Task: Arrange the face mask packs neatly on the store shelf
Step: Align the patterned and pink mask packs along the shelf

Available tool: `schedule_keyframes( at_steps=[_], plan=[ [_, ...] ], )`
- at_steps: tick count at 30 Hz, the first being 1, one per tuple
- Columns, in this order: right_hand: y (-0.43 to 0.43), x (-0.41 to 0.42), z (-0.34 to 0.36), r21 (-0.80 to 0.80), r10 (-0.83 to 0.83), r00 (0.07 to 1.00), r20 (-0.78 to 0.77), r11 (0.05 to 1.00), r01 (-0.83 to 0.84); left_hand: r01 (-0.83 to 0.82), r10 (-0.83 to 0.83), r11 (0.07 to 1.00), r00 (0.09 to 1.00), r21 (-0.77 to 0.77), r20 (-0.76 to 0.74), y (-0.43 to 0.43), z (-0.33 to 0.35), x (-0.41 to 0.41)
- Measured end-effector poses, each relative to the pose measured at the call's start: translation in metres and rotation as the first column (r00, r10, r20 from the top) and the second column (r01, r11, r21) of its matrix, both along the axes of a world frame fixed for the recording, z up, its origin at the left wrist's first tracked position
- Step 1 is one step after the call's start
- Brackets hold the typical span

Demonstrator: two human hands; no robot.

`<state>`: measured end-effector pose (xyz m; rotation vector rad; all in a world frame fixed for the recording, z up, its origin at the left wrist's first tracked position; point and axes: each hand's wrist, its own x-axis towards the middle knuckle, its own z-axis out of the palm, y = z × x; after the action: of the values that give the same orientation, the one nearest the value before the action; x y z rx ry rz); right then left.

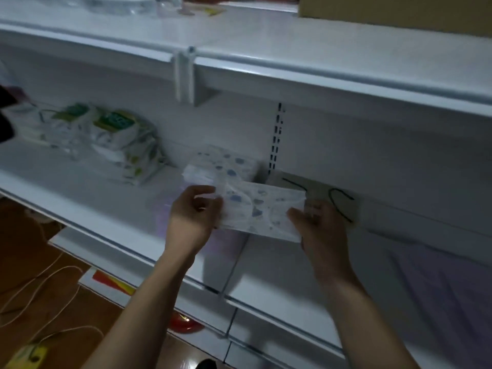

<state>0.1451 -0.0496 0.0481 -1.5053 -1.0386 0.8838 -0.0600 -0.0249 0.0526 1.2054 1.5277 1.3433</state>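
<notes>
A white face mask pack with blue prints (pixel 262 210) is held flat above the middle white shelf (pixel 87 198). My left hand (pixel 193 217) pinches its left end and my right hand (pixel 320 230) grips its right end. Behind it, a similar blue-printed pack (pixel 226 162) rests on the shelf against the back wall. A loose heap of white and green mask packs (pixel 117 137) lies further left on the same shelf. Beige packs with black ear loops (pixel 335 198) lie behind my right hand. Pale purple packs (pixel 436 283) lie flat at the right.
The upper shelf (pixel 292 65) overhangs close above, with a cardboard box (pixel 394 14) on it. A slotted upright (pixel 275 139) runs down the back wall. White cables (pixel 40 291) trail on the brown floor at the lower left. A dark shape (pixel 5 115) shows at the left edge.
</notes>
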Motion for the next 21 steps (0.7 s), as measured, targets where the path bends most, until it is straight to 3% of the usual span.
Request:
schedule_keyframes(
  at_steps=[4,7,12,16,21],
  plan=[
    [0.052,-0.061,0.012,-0.011,-0.140,0.990,0.033,0.990,0.140,0.040,-0.041,0.999,0.998,-0.036,-0.051,0.058,0.008,-0.056],
    [0.088,-0.085,0.022,-0.049,-0.145,0.989,0.039,0.988,0.147,0.101,-0.101,0.995,0.990,-0.003,-0.096,0.098,0.020,-0.076],
    [0.122,-0.098,0.037,-0.203,-0.159,0.982,-0.097,0.969,0.137,0.146,-0.152,0.988,0.945,-0.040,-0.290,0.156,0.020,-0.078],
    [0.117,-0.097,0.026,-0.228,-0.084,0.986,0.144,0.967,0.115,0.166,-0.167,0.985,0.876,-0.041,-0.453,0.166,-0.001,-0.079],
    [0.117,-0.105,0.019,-0.285,-0.070,0.997,-0.043,0.957,0.055,0.184,-0.146,0.981,0.904,0.058,-0.402,0.163,-0.014,-0.089]
  ],
)
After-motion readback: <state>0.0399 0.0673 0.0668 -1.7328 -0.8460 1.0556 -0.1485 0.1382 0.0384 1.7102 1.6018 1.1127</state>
